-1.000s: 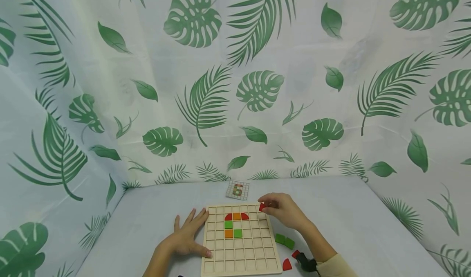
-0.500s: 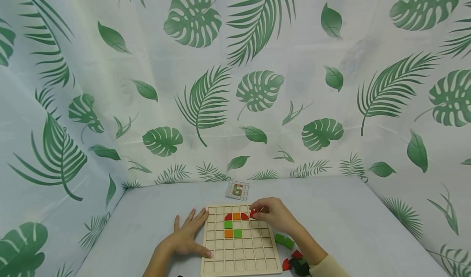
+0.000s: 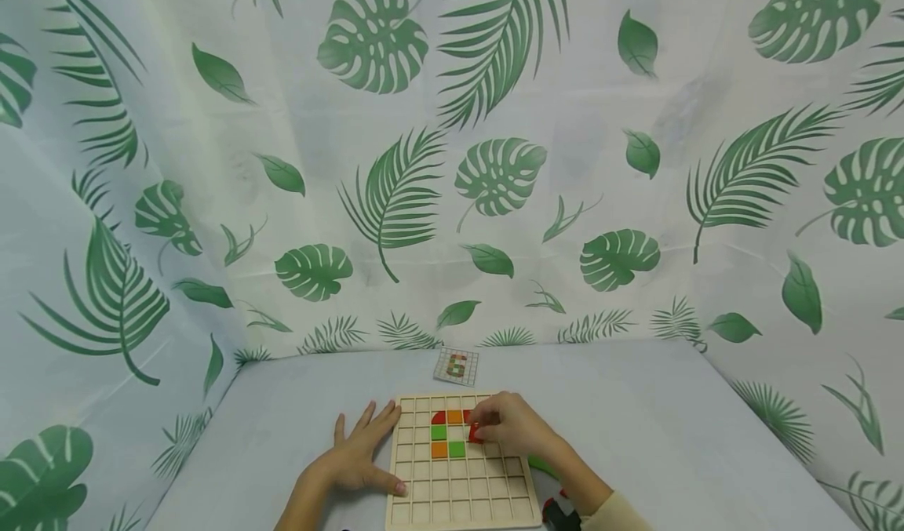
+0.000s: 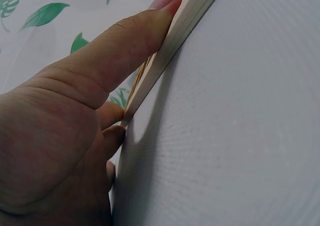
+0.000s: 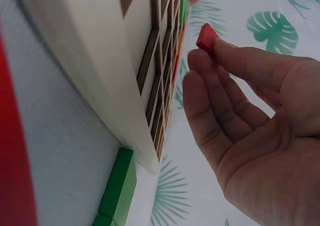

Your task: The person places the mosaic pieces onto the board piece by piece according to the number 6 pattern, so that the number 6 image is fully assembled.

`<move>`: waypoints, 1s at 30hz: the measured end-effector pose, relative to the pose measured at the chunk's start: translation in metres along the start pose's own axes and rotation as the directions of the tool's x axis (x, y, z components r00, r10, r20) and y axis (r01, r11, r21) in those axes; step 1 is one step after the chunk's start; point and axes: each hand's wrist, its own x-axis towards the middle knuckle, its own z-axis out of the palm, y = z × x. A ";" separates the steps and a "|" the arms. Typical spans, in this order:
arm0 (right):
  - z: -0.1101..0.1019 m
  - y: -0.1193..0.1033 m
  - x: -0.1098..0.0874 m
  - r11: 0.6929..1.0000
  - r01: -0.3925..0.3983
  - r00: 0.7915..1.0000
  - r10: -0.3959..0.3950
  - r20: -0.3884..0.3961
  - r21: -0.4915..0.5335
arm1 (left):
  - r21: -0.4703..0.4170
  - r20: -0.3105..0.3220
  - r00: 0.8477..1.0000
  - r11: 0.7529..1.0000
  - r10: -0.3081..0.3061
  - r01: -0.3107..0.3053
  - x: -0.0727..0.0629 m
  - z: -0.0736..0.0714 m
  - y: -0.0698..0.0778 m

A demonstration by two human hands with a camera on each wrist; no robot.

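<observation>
A pale wooden grid board (image 3: 462, 507) lies on the white table. My left hand (image 3: 356, 452) spreads its fingers at the board's left edge, its thumb (image 4: 135, 41) resting on the rim. Between thumb and fingertips, my right hand (image 3: 514, 425) pinches a small red tile (image 5: 206, 39) above the board, right of the placed pieces. Set in the grid are a red rounded tile (image 3: 439, 418), an orange tile (image 3: 454, 416), a green tile (image 3: 439, 433), a lower orange tile (image 3: 439, 449) and a second green tile (image 3: 457, 449). Fingers partly cover another red piece at the top right.
Behind the board lies a small card (image 3: 456, 366) printed with a coloured grid pattern. Loose green tiles (image 5: 119, 186) lie beside the board's right edge, partly hidden by my right arm. A leaf-patterned curtain (image 3: 438, 162) encloses the table.
My right hand has carried the red tile from the board's top right corner leftward and nearer, to beside the placed tiles. My left hand has stayed put.
</observation>
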 end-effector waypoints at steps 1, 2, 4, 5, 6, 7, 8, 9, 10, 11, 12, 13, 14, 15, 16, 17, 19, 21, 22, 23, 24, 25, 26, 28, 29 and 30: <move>0.001 0.001 0.000 1.000 -0.002 1.000 0.002 0.002 -0.005 | 0.003 0.001 1.000 1.000 0.000 0.000 0.000 0.000 0.000; 0.002 0.001 0.000 1.000 -0.010 1.000 0.010 0.006 -0.008 | 0.003 0.000 1.000 1.000 0.001 -0.001 0.000 0.000 0.000; 0.003 0.000 0.000 1.000 -0.022 1.000 0.022 0.014 -0.008 | 0.002 -0.002 1.000 1.000 0.004 -0.004 0.000 0.000 0.000; 0.003 -0.001 -0.001 1.000 -0.026 1.000 0.026 0.016 -0.009 | -0.001 -0.003 1.000 1.000 0.005 -0.005 0.000 0.001 0.000; 0.004 -0.002 -0.001 0.999 -0.037 0.999 0.037 0.019 -0.008 | -0.004 -0.005 1.000 1.000 0.007 -0.007 0.000 0.001 0.000; 0.004 -0.002 -0.001 0.999 -0.041 0.999 0.041 0.023 -0.011 | -0.004 -0.005 1.000 1.000 0.006 -0.006 0.000 0.001 0.000; 0.004 -0.003 -0.001 0.999 -0.043 0.999 0.044 0.028 -0.017 | -0.008 -0.006 1.000 1.000 0.008 -0.008 0.000 0.001 0.000; 0.005 -0.003 -0.001 0.999 -0.042 0.999 0.043 0.032 -0.021 | -0.010 -0.007 1.000 1.000 0.009 -0.009 0.000 0.001 0.001; 0.005 -0.003 -0.001 0.999 -0.037 0.999 0.038 0.033 -0.030 | -0.012 -0.008 1.000 1.000 0.011 -0.011 0.000 0.001 0.001; 0.005 -0.003 -0.001 0.999 -0.033 0.999 0.034 0.035 -0.038 | -0.012 -0.008 1.000 1.000 0.011 -0.012 -0.001 0.001 0.001; 0.005 -0.003 -0.001 0.998 -0.030 0.999 0.032 0.036 -0.046 | -0.012 -0.008 1.000 1.000 0.012 -0.013 -0.001 0.001 0.001; 0.006 -0.003 -0.001 0.998 -0.018 0.999 0.020 0.036 -0.055 | -0.010 -0.008 1.000 1.000 0.012 -0.012 -0.001 0.001 0.001; 0.006 -0.002 -0.001 0.998 -0.018 0.999 0.020 0.036 -0.061 | -0.009 -0.009 1.000 1.000 0.012 -0.012 -0.001 0.001 0.001; 0.006 -0.003 0.000 0.998 -0.014 0.999 0.016 0.033 -0.067 | -0.008 -0.010 1.000 1.000 0.012 -0.013 -0.001 0.001 0.001; 0.007 -0.002 0.000 0.997 -0.012 0.999 0.014 0.032 -0.073 | -0.008 -0.010 1.000 1.000 0.013 -0.013 -0.001 0.001 0.001; 0.007 -0.002 0.000 0.997 -0.012 0.999 0.014 0.030 -0.075 | -0.008 -0.011 1.000 1.000 0.013 -0.013 -0.001 0.001 0.001; 0.009 -0.001 0.000 0.997 -0.011 0.999 0.013 0.030 -0.076 | -0.009 -0.012 1.000 1.000 0.013 -0.013 -0.001 0.001 0.001; 0.010 0.000 0.001 0.997 -0.014 0.999 0.016 0.034 -0.075 | -0.010 -0.013 1.000 1.000 0.013 -0.013 -0.001 0.000 0.002; 0.011 0.000 0.001 0.997 -0.013 0.999 0.016 0.038 -0.074 | -0.009 -0.013 1.000 1.000 0.013 -0.013 -0.001 0.000 0.002; 0.011 0.000 0.001 0.997 -0.012 0.999 0.015 0.040 -0.074 | -0.009 -0.014 1.000 1.000 0.013 -0.013 -0.002 0.000 0.002; 0.012 0.000 0.001 0.997 -0.011 0.999 0.014 0.044 -0.075 | -0.009 -0.014 1.000 1.000 0.012 -0.012 -0.002 0.000 0.002; 0.012 -0.001 0.001 0.997 -0.010 0.999 0.013 0.046 -0.079 | -0.009 -0.014 1.000 1.000 0.012 -0.012 -0.002 0.000 0.002; 0.012 -0.001 0.001 0.997 -0.007 0.999 0.011 0.048 -0.083 | -0.009 -0.015 1.000 1.000 0.012 -0.012 -0.002 0.000 0.002; 0.012 -0.001 0.001 0.996 -0.003 0.999 0.007 0.052 -0.093 | -0.009 -0.015 1.000 1.000 0.011 -0.011 -0.002 0.000 0.002; 0.012 -0.002 0.001 0.995 -0.001 0.999 0.006 0.053 -0.099 | -0.009 -0.014 1.000 1.000 0.011 -0.011 -0.002 0.000 0.003; 0.012 -0.003 0.000 0.995 0.001 0.999 0.005 0.054 -0.104 | -0.009 -0.013 1.000 1.000 0.010 -0.011 -0.002 0.000 0.003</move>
